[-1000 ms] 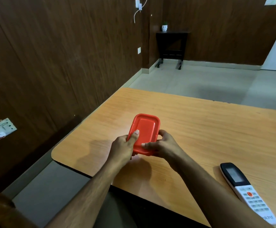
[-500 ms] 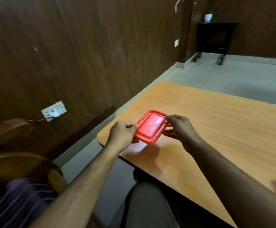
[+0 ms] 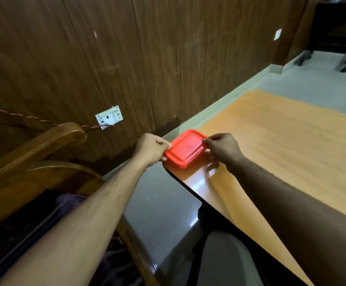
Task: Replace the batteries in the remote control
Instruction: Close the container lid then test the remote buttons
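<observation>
A small red plastic box with its lid on (image 3: 185, 148) is held just above the near left corner of the orange wooden table (image 3: 281, 145). My left hand (image 3: 150, 148) pinches the box's left edge. My right hand (image 3: 222, 148) grips its right edge, thumb on the lid's rim. The box lies nearly flat, lid up. What is inside it is hidden. The remote control is out of view.
A wooden chair (image 3: 44, 153) stands at the left with dark cloth on its seat. On the brown panelled wall hangs a white socket (image 3: 109, 118) with a red twisted wire. Grey floor shows between chair and table. A dark stand is at the far right.
The view has swung left and down, so the remote has left the frame. The red box has tilted from standing on edge to nearly flat, at the table's corner.
</observation>
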